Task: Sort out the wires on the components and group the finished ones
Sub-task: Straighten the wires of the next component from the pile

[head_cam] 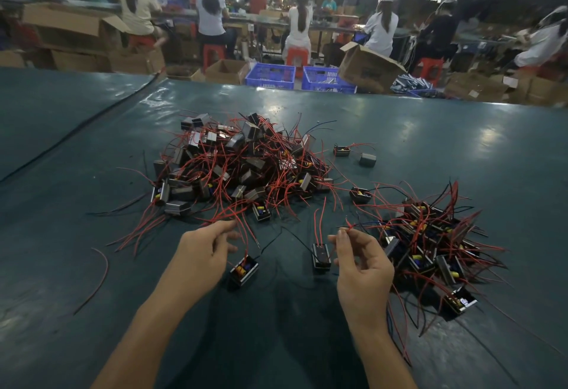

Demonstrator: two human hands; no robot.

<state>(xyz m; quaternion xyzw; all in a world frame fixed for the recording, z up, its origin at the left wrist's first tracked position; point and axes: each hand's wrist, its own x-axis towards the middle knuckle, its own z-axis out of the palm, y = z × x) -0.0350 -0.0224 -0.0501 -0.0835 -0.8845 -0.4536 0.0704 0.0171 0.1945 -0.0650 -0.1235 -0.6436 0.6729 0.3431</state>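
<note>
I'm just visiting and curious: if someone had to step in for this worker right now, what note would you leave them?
Left hand: open, fingertips at loose red wires below the big pile.
Right hand: pinches a red wire.
One component lies by the left hand, another component by the right.
Done, probably: the smaller pile at right.
Left: untangling the big pile.

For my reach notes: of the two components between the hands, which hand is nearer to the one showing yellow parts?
Left. The left hand lies left of that component; the right hand, pinching a red wire, is to its right, past the other component.
</note>
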